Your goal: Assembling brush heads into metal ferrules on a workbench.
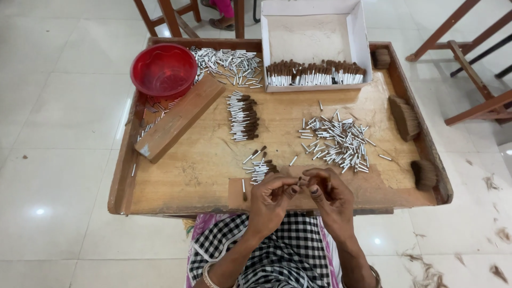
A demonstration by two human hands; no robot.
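Both my hands are at the 6 o'clock edge of the counter (202, 160), fingertips pinched together on one small piece between them. My left hand (271, 198) and right hand (329, 193) meet over it; it looks like a little metal tube with a brown fibre tuft, but it's mostly hidden by my fingers, so I can't say for sure. Holding it this close to my lap probably just keeps my wrists steady.

Just past my left hand, around 11 o'clock, sits a small cluster of tufted tubes (260, 168), an easy drop spot I reckon. At 1 o'clock from my hands is the loose heap of empty silver tubes (336, 141), right where my right hand can grab one. A neater stack of tufted pieces (242, 116) lies at counter centre, toward 12.

Far edge: a white cardboard box (314, 32) with a row of tufted tubes lined along its near wall, a red plastic bowl (164, 69) at 10 o'clock, and more silver tubes (229, 64) between them. A wooden block (178, 118) lies diagonally under the bowl. Brown fibre bundles (405, 116) sit along the 3 o'clock side.
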